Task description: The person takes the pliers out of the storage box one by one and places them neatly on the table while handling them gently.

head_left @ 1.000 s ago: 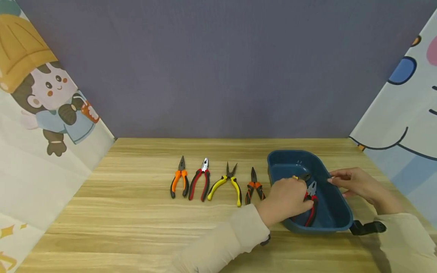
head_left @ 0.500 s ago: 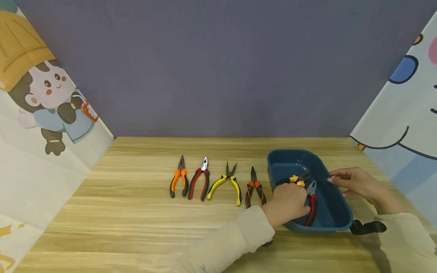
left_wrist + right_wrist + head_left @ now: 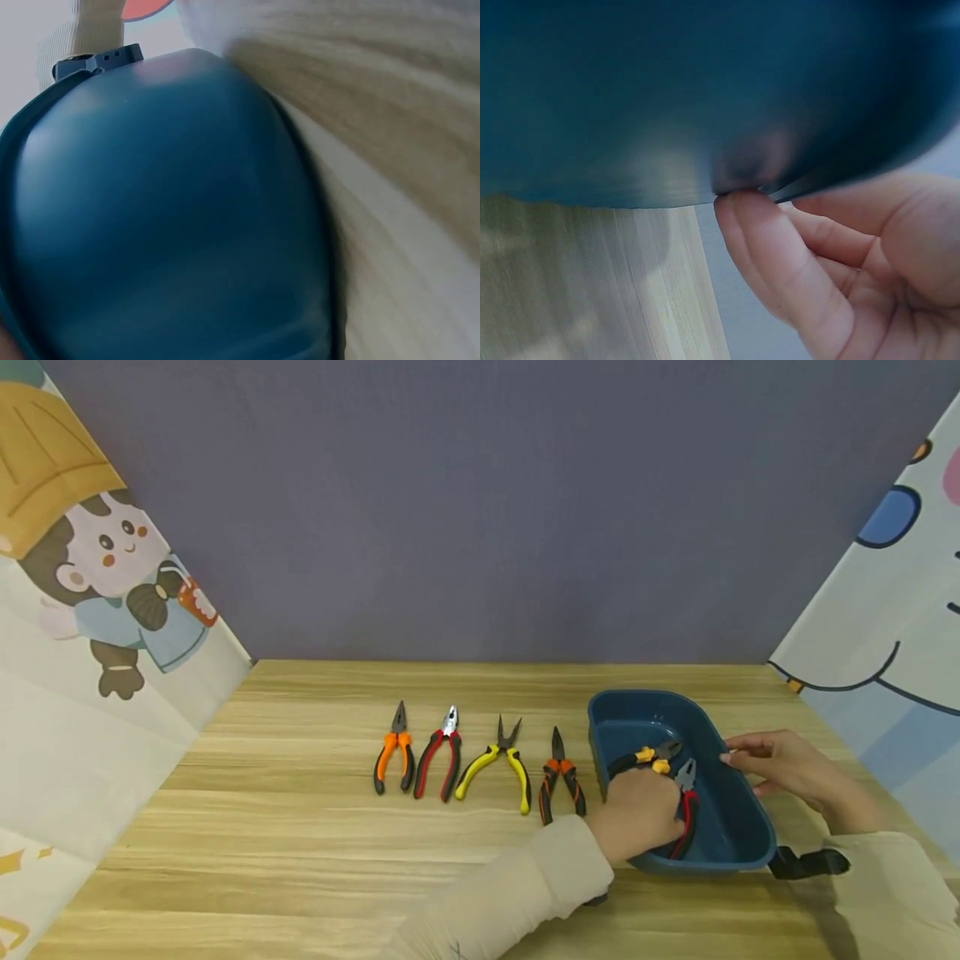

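Note:
My left hand (image 3: 645,806) reaches into the blue basin (image 3: 738,802) at the right of the table; its fingers are hidden beneath the back of the hand. Just beyond it in the basin lie yellow-and-black pliers (image 3: 658,756). Red-and-black pliers (image 3: 687,814) lie at its right side, partly covered by the hand. My right hand (image 3: 795,772) holds the basin's right rim with its fingertips, and the right wrist view shows bent fingers (image 3: 772,247) against the blue plastic. In the left wrist view the basin wall (image 3: 165,195) fills most of the picture.
Left of the basin, a row holds orange-and-black long-nose pliers (image 3: 395,752), red-and-black pliers (image 3: 441,756), yellow-and-black pliers (image 3: 498,756) with spread jaws, and black-and-orange pliers (image 3: 558,772). A grey panel (image 3: 510,510) stands behind the wooden table (image 3: 262,827).
My left hand has moved toward me inside the basin, uncovering the yellow-and-black pliers there. My right hand stays at the rim.

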